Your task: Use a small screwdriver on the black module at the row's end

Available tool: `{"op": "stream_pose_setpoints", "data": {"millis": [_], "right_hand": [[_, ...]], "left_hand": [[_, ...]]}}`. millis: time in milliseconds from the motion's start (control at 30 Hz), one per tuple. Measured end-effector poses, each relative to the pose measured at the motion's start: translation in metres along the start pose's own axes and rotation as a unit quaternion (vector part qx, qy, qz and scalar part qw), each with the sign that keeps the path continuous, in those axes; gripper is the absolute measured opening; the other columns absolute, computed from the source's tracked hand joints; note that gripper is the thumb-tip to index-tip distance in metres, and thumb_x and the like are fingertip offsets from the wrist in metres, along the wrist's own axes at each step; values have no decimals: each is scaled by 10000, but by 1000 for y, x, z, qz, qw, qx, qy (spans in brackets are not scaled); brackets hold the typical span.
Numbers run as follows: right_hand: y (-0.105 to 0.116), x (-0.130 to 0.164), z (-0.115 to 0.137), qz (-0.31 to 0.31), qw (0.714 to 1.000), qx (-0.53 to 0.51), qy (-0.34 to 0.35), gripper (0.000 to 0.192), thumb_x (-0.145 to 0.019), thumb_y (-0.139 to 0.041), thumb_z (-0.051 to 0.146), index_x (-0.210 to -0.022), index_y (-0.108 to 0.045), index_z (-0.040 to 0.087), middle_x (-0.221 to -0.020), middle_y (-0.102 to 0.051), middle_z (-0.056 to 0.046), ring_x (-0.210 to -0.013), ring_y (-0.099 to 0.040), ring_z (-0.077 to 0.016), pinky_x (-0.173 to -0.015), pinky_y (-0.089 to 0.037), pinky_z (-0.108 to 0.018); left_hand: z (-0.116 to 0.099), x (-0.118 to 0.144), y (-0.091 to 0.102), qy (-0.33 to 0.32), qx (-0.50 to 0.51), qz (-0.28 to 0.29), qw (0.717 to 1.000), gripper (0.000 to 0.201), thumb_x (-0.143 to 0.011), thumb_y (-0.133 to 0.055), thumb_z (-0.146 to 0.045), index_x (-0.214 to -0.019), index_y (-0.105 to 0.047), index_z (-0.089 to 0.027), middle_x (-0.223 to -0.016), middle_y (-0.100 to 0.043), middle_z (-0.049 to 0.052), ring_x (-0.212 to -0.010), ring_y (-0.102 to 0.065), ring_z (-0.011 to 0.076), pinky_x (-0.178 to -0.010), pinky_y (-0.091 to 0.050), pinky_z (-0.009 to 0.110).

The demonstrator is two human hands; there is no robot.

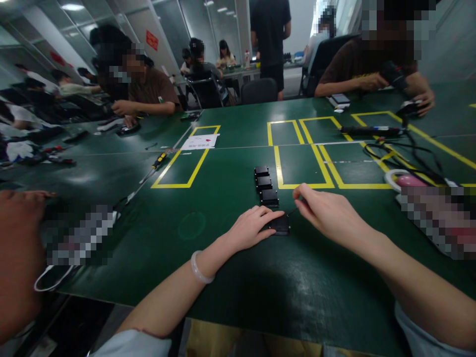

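Note:
A flat black square block (280,226) with small shiny studs at its corners lies on the green table. My left hand (250,227), with a pale bangle at the wrist, grips the block from the left between thumb and fingers. In my right hand (322,207) a thin dark rod-like tool (293,212) is pinched. The tool slants down toward the block's upper right corner; whether it touches cannot be made out. Just beyond, three similar black blocks (264,182) stand in a row leading away from me.
Yellow tape rectangles (305,186) mark the green table (223,277). At right lie black cables (416,153), a white tape roll (390,179) and a blurred-out object. A yellow-black screwdriver (159,159) and a paper sheet (201,142) lie left. Co-workers sit opposite; another person's arm (18,258) is at left.

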State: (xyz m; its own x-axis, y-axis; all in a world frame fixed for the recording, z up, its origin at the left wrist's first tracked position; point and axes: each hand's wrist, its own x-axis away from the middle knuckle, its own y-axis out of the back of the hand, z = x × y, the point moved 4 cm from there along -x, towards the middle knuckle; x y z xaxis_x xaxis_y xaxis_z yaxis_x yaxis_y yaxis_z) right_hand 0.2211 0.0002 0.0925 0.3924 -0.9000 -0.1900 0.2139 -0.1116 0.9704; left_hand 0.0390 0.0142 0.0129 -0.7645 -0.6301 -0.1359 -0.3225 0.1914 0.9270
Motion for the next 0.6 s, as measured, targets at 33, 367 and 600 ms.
{"op": "stream_pose_setpoints", "data": {"millis": [33, 367, 600], "right_hand": [[1, 0, 1, -5, 1000, -7, 4, 178, -956, -352, 281, -1025, -485, 185, -812, -690, -44, -659, -639, -189, -550, -319, -273], [0, -1, 0, 11, 998, 63, -4, 280, -979, -338, 372, -930, -550, 196, -697, -662, -50, -637, -615, -210, -536, -270, -274], [1, 2, 2, -17, 1000, 6, 4, 198, -967, -357, 313, -1021, -497, 184, -746, -663, -27, -621, -606, -177, -567, -318, -274]], "left_hand": [[0, 0, 0, 0, -1, 0, 1000, 483, -963, -518, -349, -1422, -376, -296, -1225, -546, 62, -1086, -528, 215, -928, -466, 370], [1, 1, 0, -5, 4, -7, 1000, 483, -965, -507, -352, -1427, -375, -299, -1217, -547, 65, -1094, -532, 221, -940, -464, 379], [0, 1, 0, -9, -1, 0, 1000, 486, -968, -505, -342, -1431, -368, -288, -1236, -538, 70, -1095, -526, 217, -942, -462, 374]]}}
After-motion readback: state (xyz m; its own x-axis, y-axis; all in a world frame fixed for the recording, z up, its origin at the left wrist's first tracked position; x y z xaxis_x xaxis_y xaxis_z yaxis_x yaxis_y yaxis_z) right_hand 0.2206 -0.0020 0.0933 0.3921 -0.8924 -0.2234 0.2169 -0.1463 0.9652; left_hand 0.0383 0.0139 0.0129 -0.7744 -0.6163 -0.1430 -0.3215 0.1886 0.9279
